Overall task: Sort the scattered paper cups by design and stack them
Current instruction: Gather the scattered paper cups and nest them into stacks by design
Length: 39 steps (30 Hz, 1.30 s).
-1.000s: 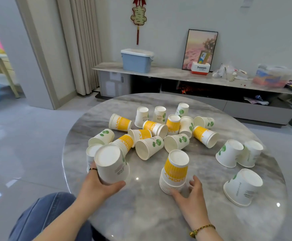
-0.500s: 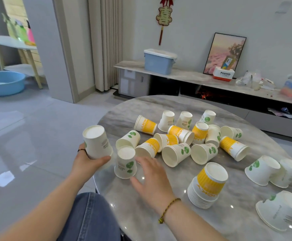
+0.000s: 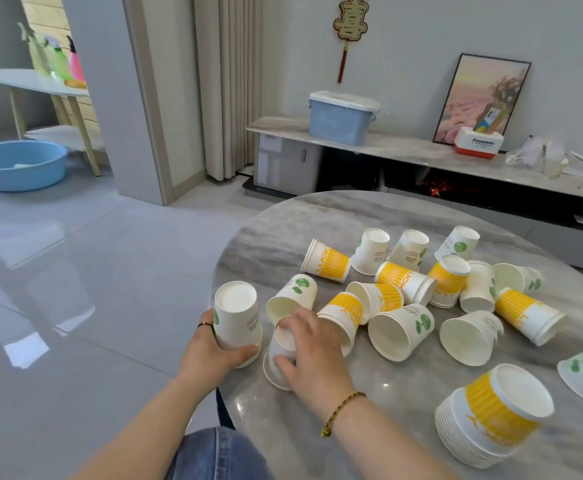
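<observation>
Scattered cups point(image 3: 404, 282) ahead — bare table point(image 3: 397, 386) nearside

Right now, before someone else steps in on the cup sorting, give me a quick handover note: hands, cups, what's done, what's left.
Left hand grips an upside-down green-leaf cup at the near left edge of the table.
Right hand grips a second upside-down cup just beside it; its design is hidden.
Done: a yellow stack stands upside down at the near right.
Left: the loose cups, yellow and green-leaf mixed, lie on their sides or stand upside down mid-table and need sorting and stacking.
</observation>
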{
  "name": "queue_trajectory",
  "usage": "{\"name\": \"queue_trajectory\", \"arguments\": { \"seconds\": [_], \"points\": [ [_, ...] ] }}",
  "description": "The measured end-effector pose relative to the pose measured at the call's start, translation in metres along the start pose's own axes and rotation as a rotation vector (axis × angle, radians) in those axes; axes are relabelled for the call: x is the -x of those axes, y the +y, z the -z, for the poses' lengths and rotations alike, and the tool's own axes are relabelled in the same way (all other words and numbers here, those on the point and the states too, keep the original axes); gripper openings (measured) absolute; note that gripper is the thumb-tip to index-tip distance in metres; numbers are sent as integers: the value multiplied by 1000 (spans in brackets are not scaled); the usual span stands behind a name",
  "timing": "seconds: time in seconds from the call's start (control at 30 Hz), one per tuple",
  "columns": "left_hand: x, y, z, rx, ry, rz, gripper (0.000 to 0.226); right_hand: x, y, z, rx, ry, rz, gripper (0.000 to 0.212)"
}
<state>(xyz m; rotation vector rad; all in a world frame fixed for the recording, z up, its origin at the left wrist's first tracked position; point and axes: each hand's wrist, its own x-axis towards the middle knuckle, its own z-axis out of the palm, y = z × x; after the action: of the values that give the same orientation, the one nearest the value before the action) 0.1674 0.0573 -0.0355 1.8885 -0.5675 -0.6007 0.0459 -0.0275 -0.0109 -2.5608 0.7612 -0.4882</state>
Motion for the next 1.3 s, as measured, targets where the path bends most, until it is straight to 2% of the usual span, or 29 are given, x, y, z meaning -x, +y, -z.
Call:
{"name": "queue_trajectory", "arguments": {
  "seconds": [0.07, 0.27, 0.37, 0.5, 0.6, 0.67, 0.77, 0.87, 0.9, 0.97, 1.03, 1.07, 1.17, 1.3],
  "points": [
    [-1, -2, 0, -1, -9, 3, 73, 1, 5, 3, -108, -5, -16, 47],
    [-5, -6, 0, 9, -35, -9, 74, 0, -11, 54, -546, 273, -108, 48],
    [-6, -6, -2, 12, -57, -29, 74, -15, -33, 64, -640, 277, -28, 46],
    [-2, -10, 1, 34, -124, -92, 86, -41, -52, 43, -453, 182, 99, 52],
    [4, -6, 5, 170, -81, -143, 118, -52, -51, 28, -351, 15, 44, 51],
    [6, -2, 5, 183, -69, -166, 127, -54, -48, 20, -344, -22, 39, 46],
    [4, 2, 2, 187, -58, -229, 119, -52, -45, 12, -304, -101, 48, 42],
    [1, -1, 0, 130, -7, -183, 88, -48, -42, 5, -366, -186, 21, 38],
    [0, -2, 0, 113, -4, -170, 78, -51, -42, 6, -420, -170, -21, 35],
    [-2, -4, 0, 103, -10, -159, 74, -62, -33, 10, -443, -47, -133, 32],
    [-2, -5, -2, 94, -19, -149, 75, -77, -16, 15, -320, 89, -231, 33],
    [-3, -6, -3, 82, -21, -142, 75, -84, -7, 17, -247, 93, -281, 35],
    [-6, -8, -5, 70, -25, -132, 74, -101, 9, 18, -113, -83, -445, 50],
    [-10, -10, -6, 77, -33, -120, 71, -119, 14, 5, -91, -241, -579, 67]
  ]
}}
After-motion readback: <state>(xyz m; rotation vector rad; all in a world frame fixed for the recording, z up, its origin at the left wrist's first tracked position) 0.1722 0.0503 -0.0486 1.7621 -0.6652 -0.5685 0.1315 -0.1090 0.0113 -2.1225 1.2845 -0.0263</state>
